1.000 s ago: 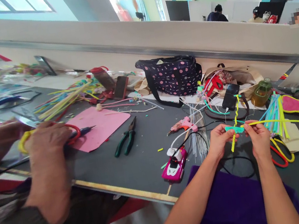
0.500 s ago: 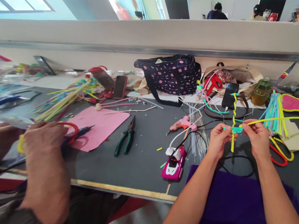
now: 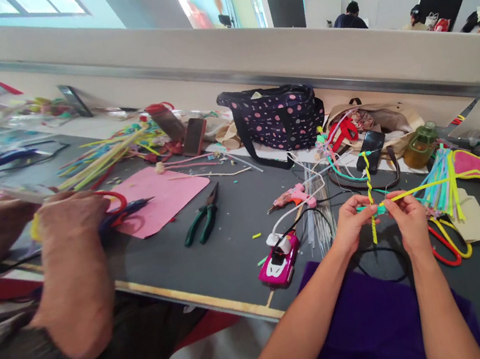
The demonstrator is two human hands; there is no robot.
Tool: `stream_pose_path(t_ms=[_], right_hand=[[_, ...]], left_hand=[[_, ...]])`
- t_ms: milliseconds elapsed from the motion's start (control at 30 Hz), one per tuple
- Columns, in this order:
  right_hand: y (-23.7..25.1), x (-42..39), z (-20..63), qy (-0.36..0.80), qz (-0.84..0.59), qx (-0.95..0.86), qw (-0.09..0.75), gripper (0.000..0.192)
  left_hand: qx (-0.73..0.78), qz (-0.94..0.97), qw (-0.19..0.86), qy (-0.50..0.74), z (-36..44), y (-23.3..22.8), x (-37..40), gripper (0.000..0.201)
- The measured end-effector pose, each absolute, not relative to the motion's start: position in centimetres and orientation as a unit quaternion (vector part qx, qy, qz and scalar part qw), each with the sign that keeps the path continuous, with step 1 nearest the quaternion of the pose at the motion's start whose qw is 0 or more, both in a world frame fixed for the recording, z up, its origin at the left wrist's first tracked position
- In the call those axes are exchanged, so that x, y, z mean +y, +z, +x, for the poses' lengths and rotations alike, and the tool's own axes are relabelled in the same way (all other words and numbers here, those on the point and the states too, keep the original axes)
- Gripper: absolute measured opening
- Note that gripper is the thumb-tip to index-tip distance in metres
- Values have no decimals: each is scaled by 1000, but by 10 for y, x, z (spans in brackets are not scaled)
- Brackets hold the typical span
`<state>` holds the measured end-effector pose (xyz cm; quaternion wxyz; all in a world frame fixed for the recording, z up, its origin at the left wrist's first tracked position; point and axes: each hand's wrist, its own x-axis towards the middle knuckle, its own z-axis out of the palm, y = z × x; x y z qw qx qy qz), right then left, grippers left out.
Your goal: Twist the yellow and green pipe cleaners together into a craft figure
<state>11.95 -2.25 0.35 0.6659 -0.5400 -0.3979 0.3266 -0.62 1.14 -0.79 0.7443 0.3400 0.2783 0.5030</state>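
Yellow and teal fuzzy pipe cleaners, twisted into a short upright stem [image 3: 369, 197], are held just above the dark grey tabletop [image 3: 224, 250] near its front edge. The stem is pinched at its middle by the left hand [image 3: 350, 223], the fingertips closed on a small teal wrap. The right hand [image 3: 407, 218] is clenched on the near end of a long loose yellow pipe cleaner [image 3: 427, 188], which runs off to the right across a bundle of teal and yellow pipe cleaners [image 3: 442, 181]. Both hands are thus grasping, and almost touching, at the point where the loose strand meets the stem.

Judged from this grip, a winding or tying step is in hand: the yellow strand appears to be being bound onto the stem at the teal wrap. The next move would call for the stem to be kept steady by the left hand while the strand is drawn taut and turned round it, so that the wrap is not loosened.

Just left of the hands lie a pink toy car [image 3: 279, 262] and a pink hot-glue gun [image 3: 292, 196]; green-handled pliers [image 3: 203, 218] lie further left, and red-and-yellow scissors [image 3: 448, 239] lie to the right. At the far left, another person's hands [image 3: 67, 213] are closed over red-handled scissors beside a pink felt sheet [image 3: 164, 196].
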Motion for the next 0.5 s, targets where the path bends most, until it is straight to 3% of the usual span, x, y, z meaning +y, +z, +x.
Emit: stream_pose_path(t_ms=[500], right_hand=[[8,-23,117,367,-514,-367,683,37]], left_hand=[[262,364,756,476,-11,-4,11,37]])
